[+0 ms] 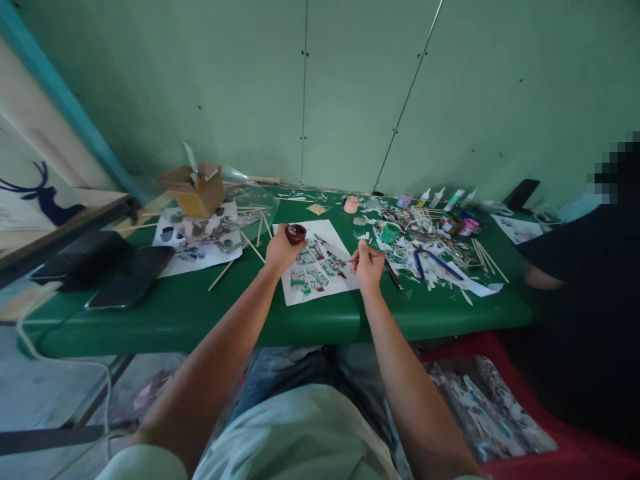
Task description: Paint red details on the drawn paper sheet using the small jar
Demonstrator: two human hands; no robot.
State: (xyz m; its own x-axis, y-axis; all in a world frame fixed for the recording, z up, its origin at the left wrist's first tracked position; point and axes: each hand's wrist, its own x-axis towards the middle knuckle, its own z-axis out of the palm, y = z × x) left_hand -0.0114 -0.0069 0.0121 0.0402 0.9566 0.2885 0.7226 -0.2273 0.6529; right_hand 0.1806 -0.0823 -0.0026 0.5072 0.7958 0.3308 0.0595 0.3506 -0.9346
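Nearest the camera, a red plastic bin [505, 407] on the floor holds printed paper scraps, beside the person's knees. Above it runs the green table [200, 313]. On its near left lie two dark flat devices [131, 277], probably phones or tablets, though the view is too dim to tell.

In the middle, the left hand [281, 252] is closed around a small dark red paint pot [296, 233], held just above the table at the upper left corner of a white sheet [316, 263] printed with green, red and black patches. The pot is round, open at the top, with a glossy rim. The right hand [367, 265] pinches a thin red-handled brush [361, 258], its tip over the sheet's right part.

Wooden sticks [253, 248] lie scattered left of the sheet, and another sheet with small dark pots [197, 240] sits further left under a cardboard box [197, 190]. To the right, blue pens [435, 263] and white paper trimmings [450, 267] crowd the table close to the brush hand. Farther back stand small glue bottles [440, 197] near the wall. A co-worker's arm [537, 277] rests at the table's right edge.
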